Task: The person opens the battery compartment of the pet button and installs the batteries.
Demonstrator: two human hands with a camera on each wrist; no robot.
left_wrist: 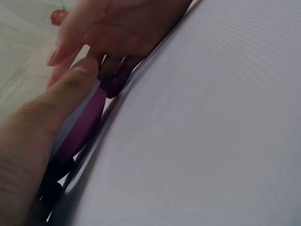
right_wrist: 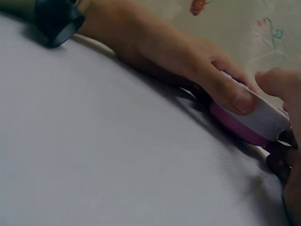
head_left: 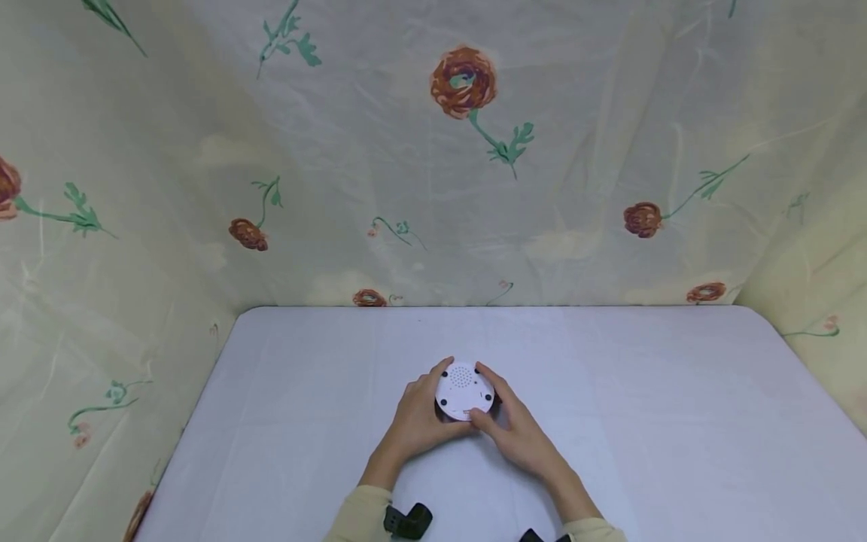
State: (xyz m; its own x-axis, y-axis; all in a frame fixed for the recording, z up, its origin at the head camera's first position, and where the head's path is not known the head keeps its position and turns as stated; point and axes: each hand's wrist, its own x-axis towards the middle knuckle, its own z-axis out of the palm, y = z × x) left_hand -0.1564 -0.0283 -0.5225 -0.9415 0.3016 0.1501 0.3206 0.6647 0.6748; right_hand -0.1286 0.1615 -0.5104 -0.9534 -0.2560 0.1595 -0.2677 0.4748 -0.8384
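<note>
A small round device (head_left: 463, 393) is held in front of me near the middle of the table. Its upturned white face has a patch of speaker holes and dark round feet near the rim. Seen from the side in the right wrist view, the device (right_wrist: 263, 120) is white above and purple below. My left hand (head_left: 421, 412) grips its left side, thumb along the near edge and a finger at the far edge. My right hand (head_left: 520, 430) holds the right side, its thumb on the near rim and its index finger at the far rim. Other fingers are partly hidden beneath.
A white cloth covers the table (head_left: 305, 391). Behind it and at both sides hangs a pale curtain (head_left: 379, 150) with printed flowers. A dark wrist camera (head_left: 409, 521) sits at my left sleeve; another shows partly by the right sleeve.
</note>
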